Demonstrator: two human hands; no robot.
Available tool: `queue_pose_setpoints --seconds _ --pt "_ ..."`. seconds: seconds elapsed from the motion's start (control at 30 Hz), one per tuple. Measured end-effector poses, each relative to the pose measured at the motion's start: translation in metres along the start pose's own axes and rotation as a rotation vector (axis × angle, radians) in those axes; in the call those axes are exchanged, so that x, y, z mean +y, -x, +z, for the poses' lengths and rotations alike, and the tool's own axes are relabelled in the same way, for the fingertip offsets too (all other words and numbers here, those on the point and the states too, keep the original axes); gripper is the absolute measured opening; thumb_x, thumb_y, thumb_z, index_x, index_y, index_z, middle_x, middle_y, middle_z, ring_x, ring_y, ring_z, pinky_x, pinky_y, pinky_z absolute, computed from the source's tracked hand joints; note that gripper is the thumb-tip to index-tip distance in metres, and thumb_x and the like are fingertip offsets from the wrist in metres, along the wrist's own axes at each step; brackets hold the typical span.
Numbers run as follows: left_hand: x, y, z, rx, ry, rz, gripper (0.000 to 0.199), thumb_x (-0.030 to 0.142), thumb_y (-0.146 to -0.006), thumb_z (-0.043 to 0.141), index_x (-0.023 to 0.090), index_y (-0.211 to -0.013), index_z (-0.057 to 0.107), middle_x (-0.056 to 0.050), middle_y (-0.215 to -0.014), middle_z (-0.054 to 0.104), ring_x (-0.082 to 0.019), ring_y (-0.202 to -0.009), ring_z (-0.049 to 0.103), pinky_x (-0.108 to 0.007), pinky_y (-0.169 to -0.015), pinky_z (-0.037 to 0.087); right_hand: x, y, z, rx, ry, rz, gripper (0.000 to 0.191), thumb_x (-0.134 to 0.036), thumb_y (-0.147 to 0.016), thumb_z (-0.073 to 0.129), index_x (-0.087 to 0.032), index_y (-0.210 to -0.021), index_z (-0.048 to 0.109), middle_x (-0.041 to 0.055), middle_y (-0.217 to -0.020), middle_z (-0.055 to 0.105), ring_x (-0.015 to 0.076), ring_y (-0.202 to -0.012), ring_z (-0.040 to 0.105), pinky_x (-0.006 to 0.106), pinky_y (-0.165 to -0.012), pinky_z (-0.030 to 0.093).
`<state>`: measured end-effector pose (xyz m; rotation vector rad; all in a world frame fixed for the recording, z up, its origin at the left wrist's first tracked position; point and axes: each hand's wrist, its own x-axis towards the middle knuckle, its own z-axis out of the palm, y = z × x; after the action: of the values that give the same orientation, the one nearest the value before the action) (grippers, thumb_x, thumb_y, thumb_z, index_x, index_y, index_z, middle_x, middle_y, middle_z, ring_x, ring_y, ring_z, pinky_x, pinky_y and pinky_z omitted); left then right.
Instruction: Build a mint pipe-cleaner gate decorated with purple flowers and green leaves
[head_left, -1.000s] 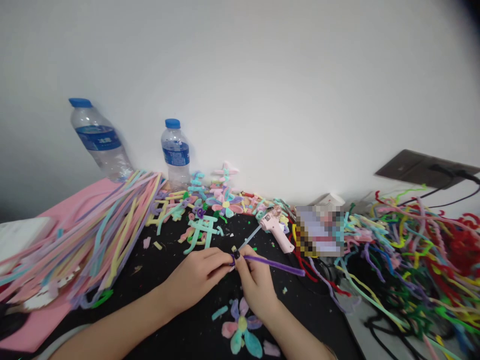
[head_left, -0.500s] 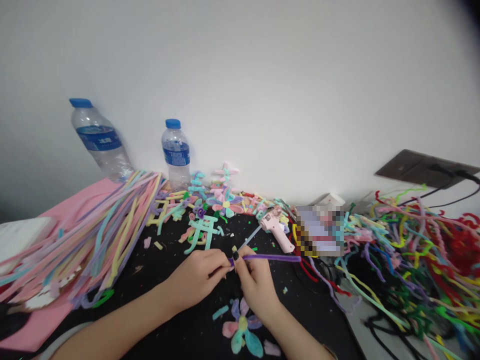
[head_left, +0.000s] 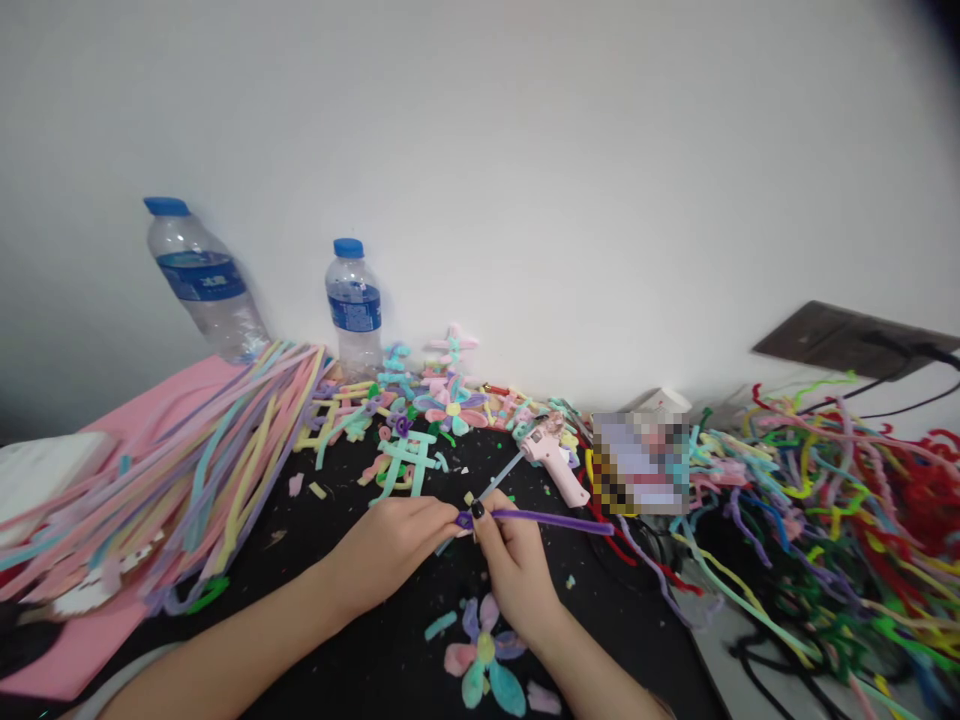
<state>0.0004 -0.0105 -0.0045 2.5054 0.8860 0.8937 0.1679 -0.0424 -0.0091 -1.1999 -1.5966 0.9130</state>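
Observation:
Both my hands meet over the black table top [head_left: 330, 640] and pinch one end of a purple pipe cleaner [head_left: 551, 519]. My left hand [head_left: 390, 555] grips the curled tip from the left. My right hand [head_left: 514, 570] holds the same tip with thumb and forefinger, and the rest of the stem sticks out to the right, nearly level. A finished pastel pipe-cleaner flower [head_left: 484, 665] lies flat just below my right wrist.
A pink glue gun [head_left: 555, 455] lies behind my hands. Long pastel pipe cleaners [head_left: 187, 470] fan over a pink sheet at left, and a tangled bright pile [head_left: 817, 500] fills the right. Two water bottles [head_left: 352, 305] stand at the wall, with small pipe-cleaner shapes [head_left: 450, 400] between them and me.
The free end of the purple pipe cleaner swung up from a downward slant to nearly level. Both hands stayed at the same spot, fingers working the tip.

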Motion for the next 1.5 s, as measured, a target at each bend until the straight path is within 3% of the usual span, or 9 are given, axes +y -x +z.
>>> queue_pose_setpoints --seconds 0.4,1.0,1.2,1.33,1.5 --pt "0.001 0.001 0.004 0.071 -0.015 0.043 0.026 0.021 -0.093 0.041 0.017 -0.085 0.066 -0.004 -0.072 0.068 -0.014 -0.064 0.064 -0.021 -0.061 0.051 0.0 0.0 0.002 0.03 0.031 0.012 0.028 -0.031 -0.093 0.035 -0.02 -0.067 0.041 -0.004 -0.061 0.034 0.0127 -0.056 0.035 0.025 -0.053 0.03" --pt "0.002 0.0 0.003 0.052 0.089 -0.003 0.022 0.018 -0.092 0.044 0.018 -0.094 0.066 -0.005 -0.087 0.072 -0.015 -0.076 0.068 -0.022 -0.068 0.053 0.0 -0.003 0.0 0.047 0.036 0.008 0.029 -0.027 -0.091 0.038 -0.02 -0.064 0.041 -0.0038 -0.061 0.039 0.0116 -0.057 0.039 0.023 -0.055 0.032" --pt "0.004 -0.004 0.0 0.048 0.238 -0.221 0.014 0.016 -0.082 0.059 0.02 -0.092 0.067 -0.001 -0.082 0.073 -0.014 -0.069 0.067 -0.021 -0.064 0.053 0.001 -0.004 -0.006 -0.041 0.046 0.004 0.026 -0.027 -0.092 0.038 -0.019 -0.069 0.046 -0.0031 -0.064 0.042 0.0122 -0.062 0.042 0.024 -0.059 0.033" --pt "0.007 -0.007 -0.002 0.002 0.33 -0.264 0.012 0.012 -0.08 0.058 0.019 -0.077 0.067 0.001 -0.07 0.07 -0.012 -0.063 0.065 -0.02 -0.06 0.05 0.001 -0.005 -0.008 -0.127 0.151 -0.012 0.025 -0.027 -0.092 0.039 -0.019 -0.069 0.046 -0.0043 -0.062 0.04 0.0116 -0.058 0.042 0.023 -0.057 0.032" --pt "0.005 -0.007 0.002 -0.029 0.651 -0.49 0.01 0.016 -0.08 0.057 0.016 -0.073 0.063 0.001 -0.06 0.067 -0.013 -0.058 0.065 -0.022 -0.057 0.051 -0.003 -0.01 -0.02 -0.177 0.295 -0.038 0.02 -0.028 -0.088 0.047 -0.019 -0.07 0.048 -0.0043 -0.06 0.045 0.0114 -0.054 0.043 0.023 -0.052 0.031"
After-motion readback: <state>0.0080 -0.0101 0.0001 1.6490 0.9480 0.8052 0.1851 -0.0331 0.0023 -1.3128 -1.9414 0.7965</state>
